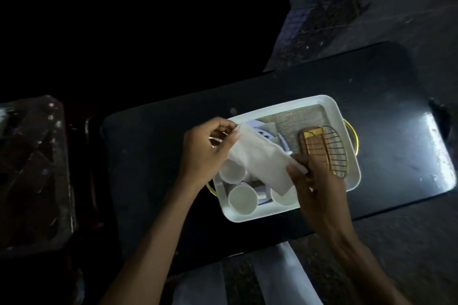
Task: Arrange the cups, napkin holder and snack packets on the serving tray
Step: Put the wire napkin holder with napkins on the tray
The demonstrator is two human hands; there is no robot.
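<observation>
A white serving tray (344, 136) with gold handles sits on a small black table (153, 156). Both hands stretch a white paper napkin (262, 156) above the tray: my left hand (205, 151) pinches its upper left corner, my right hand (317, 186) pinches its lower right edge. Under the napkin three white cups stand in the tray's near end, one at the left (232, 173), one in front (243, 199), one partly hidden (285, 199). The napkin holder (322, 151), a wooden base with a gold wire side, lies at the tray's right. A pale packet-like piece (343, 132) shows behind the napkin.
A woven mat (300, 116) lines the far part of the tray. A dark glossy object (32, 168) stands to the left of the table. The floor (371, 7) lies beyond and to the right. The scene is dimly lit.
</observation>
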